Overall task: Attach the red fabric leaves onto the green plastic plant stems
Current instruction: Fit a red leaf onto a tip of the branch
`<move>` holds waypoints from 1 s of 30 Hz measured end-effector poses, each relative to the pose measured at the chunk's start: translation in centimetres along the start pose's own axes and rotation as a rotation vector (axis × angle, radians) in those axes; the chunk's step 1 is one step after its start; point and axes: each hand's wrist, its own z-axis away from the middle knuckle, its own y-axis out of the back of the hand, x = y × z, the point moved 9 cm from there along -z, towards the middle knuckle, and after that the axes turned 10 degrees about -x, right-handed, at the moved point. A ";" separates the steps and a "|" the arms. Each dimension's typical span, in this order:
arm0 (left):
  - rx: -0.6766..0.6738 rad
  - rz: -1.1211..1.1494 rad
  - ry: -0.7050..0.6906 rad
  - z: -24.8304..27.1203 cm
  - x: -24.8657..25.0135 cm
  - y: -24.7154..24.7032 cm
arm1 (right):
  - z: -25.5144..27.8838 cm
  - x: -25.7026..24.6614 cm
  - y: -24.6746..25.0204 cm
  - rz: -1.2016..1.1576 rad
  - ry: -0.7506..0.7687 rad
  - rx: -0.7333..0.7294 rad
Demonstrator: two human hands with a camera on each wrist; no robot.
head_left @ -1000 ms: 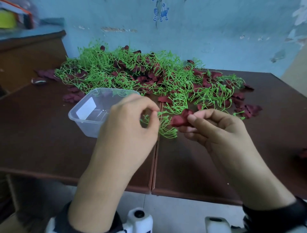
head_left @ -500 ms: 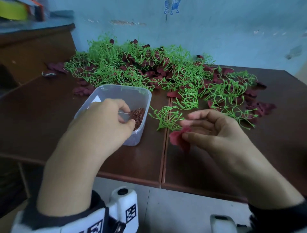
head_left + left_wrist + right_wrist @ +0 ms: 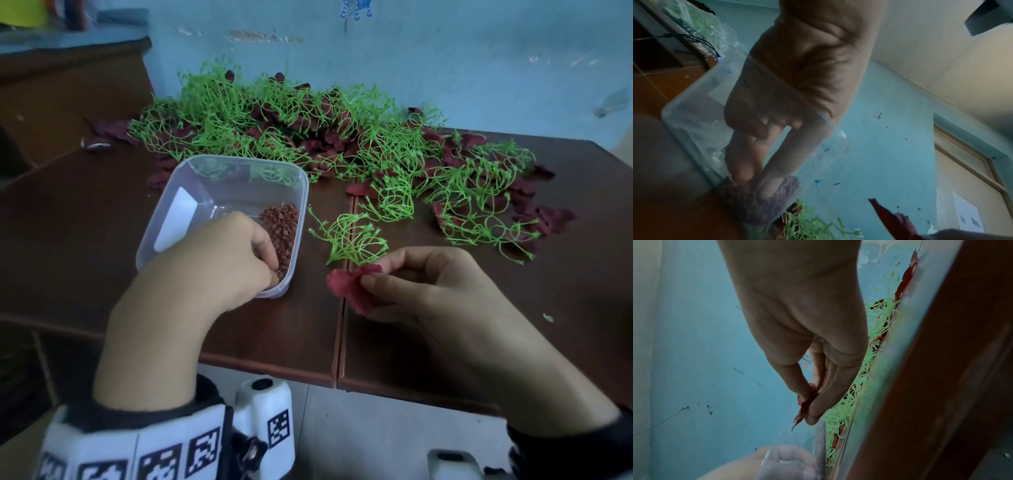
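Note:
My right hand (image 3: 366, 277) (image 3: 809, 405) pinches a red fabric leaf (image 3: 342, 287) (image 3: 803, 408) between thumb and fingers, just above the table's front half. A loose green stem sprig (image 3: 349, 240) lies flat on the table just beyond that leaf, touched by neither hand. My left hand (image 3: 274, 270) (image 3: 756, 178) reaches into a clear plastic tub (image 3: 219, 161) (image 3: 694, 91). Its curled fingertips dig into and pinch the small red pieces (image 3: 282, 222) (image 3: 748, 203) in the tub's near right corner.
A big heap of green stems (image 3: 291, 123) mixed with dark red leaves (image 3: 555, 219) covers the back of the two brown tables (image 3: 68, 240). A seam (image 3: 342, 325) runs between the tables. A wooden cabinet (image 3: 68, 89) stands at the left by the blue wall.
My left hand let go of the green sprig, moved left into the tub and pushed down into the red pieces. The sprig now lies on the table. My right hand lowered slightly with the leaf.

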 end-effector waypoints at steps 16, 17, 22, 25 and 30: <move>0.276 -0.003 -0.123 0.3 0.7 3.8 | -1.0 0.6 -0.7 -0.035 -0.046 0.015; 0.310 0.041 -0.155 0.4 0.7 4.2 | -1.0 0.7 -0.7 -0.043 -0.047 0.021; 0.373 0.183 -0.250 0.2 0.9 4.4 | -1.0 0.8 -0.2 -0.090 -0.045 0.056; 0.346 0.220 -0.253 0.0 0.7 4.2 | -1.1 1.1 -0.1 -0.117 -0.050 0.054; 0.342 0.273 -0.266 0.4 0.8 4.6 | -1.0 1.5 0.3 -0.086 -0.087 0.069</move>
